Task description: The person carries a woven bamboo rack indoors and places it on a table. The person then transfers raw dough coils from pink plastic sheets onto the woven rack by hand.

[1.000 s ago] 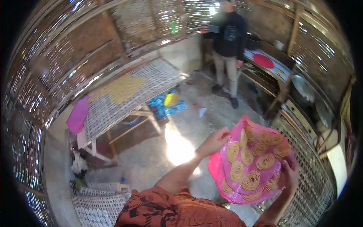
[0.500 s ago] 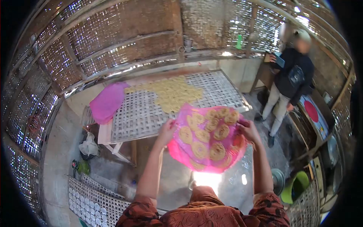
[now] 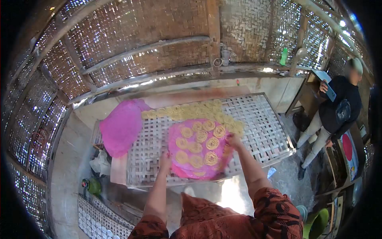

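Observation:
A round pink sheet point(image 3: 190, 150) bearing several yellow coiled spirals point(image 3: 210, 158) is held by its two sides, over the woven bamboo rack point(image 3: 260, 133). My left hand point(image 3: 165, 161) is closed on its left edge, somewhat blurred. At the right edge my right hand point(image 3: 233, 141) grips the sheet with bent fingers. Behind the sheet, many flat yellow spirals point(image 3: 175, 112) lie on the rack. Another pink sheet point(image 3: 121, 127), without spirals on it, lies at the rack's left end.
A person point(image 3: 338, 111) in dark clothing stands at the right, holding a phone. A green container point(image 3: 92, 185) and a white bag point(image 3: 100, 163) are at the left. A lower rack with round white pieces point(image 3: 93, 223) sits at the bottom left. A green bucket point(image 3: 316, 224) stands lower right.
The view has turned toward the rack. My hands have carried the pink sheet with spirals from over the floor to over the rack, where it now looks flatter.

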Available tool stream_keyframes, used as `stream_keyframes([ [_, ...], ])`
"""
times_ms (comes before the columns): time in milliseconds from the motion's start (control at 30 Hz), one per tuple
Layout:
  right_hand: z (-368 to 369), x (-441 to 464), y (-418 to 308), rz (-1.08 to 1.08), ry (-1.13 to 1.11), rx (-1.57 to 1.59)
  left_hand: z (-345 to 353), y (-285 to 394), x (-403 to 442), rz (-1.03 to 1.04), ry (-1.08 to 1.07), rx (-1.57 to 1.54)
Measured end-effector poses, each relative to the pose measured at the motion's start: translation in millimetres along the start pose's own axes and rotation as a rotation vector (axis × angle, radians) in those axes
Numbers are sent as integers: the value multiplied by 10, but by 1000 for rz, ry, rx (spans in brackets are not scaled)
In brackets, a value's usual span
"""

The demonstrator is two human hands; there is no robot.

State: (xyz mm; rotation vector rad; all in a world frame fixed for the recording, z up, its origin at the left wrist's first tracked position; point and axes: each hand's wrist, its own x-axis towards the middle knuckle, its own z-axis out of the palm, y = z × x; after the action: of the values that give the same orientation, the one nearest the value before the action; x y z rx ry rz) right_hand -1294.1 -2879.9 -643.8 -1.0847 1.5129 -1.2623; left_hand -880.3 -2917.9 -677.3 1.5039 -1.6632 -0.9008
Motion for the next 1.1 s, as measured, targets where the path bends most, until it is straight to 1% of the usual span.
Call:
stream_keyframes([
  [33,-1,102,155,129,23,-342,29,-162,-3,-86,-170,-103],
  [67,20,199,293,258,46,-681,67,-272,143,-120,-269,-157],
  [100,63,297,308,273,67,-679,79,-287,271,-159,-366,-206],
  [167,186,297,281,-27,437,-955,97,102,373,177,69,434],
  [200,265,347,83,-133,426,-1015,205,96,598,340,12,294],
  [233,335,480,-9,-111,425,-1026,290,277,784,322,-122,254],
  [267,401,615,-69,-171,220,-1018,404,494,958,305,-255,216],
  [300,469,755,-88,-232,20,-999,605,570,1169,334,-296,268],
  [367,655,1072,163,-437,-125,-1118,963,664,1526,360,-353,316],
  [400,726,1170,179,-420,-129,-1120,1111,708,1663,435,-340,321],
  [433,799,1269,166,-472,-221,-1191,1239,717,1782,508,-326,327],
  [467,853,1371,152,-528,-314,-1258,1350,719,1893,501,-338,327],
  [500,894,1478,152,-515,-318,-1252,1461,696,1989,315,-340,393],
  [533,920,1572,159,-431,-375,-1248,1572,631,2044,125,-342,459],
  [567,921,1614,174,-346,-436,-1240,1642,542,2062,109,-357,465],
  [633,842,1651,-81,-335,-466,-1249,1745,407,2182,127,-307,363],
  [667,830,1632,-132,-320,-480,-1256,1744,427,2187,115,-314,375],
  [700,792,1646,-32,-311,-485,-1241,1719,498,2196,40,-359,397],
  [733,700,1672,116,-536,-555,-1234,1753,500,2206,-33,-400,414],
  [767,593,1723,241,-769,-621,-1223,1780,512,2217,-38,-401,415],
  [800,546,1649,353,-803,-514,-986,1820,420,2223,28,-369,409],
  [833,441,1574,227,-803,-520,-982,1845,358,2216,92,-338,404],
  [900,205,1361,-222,-230,-644,-440,1850,376,2205,67,-328,414],
  [933,66,1382,-151,-227,-646,-436,1843,416,2193,51,-318,421],
  [967,-97,1399,-84,-142,-466,-328,1842,470,2168,51,-322,423],
  [1000,-236,1419,-35,-56,-285,-221,1839,527,2140,85,-277,419],
  [1033,-366,1476,-82,-52,-282,-221,1852,573,2105,118,-232,415],
  [1100,-617,1731,-197,7,-117,-160,1893,662,2028,130,-236,420],
])
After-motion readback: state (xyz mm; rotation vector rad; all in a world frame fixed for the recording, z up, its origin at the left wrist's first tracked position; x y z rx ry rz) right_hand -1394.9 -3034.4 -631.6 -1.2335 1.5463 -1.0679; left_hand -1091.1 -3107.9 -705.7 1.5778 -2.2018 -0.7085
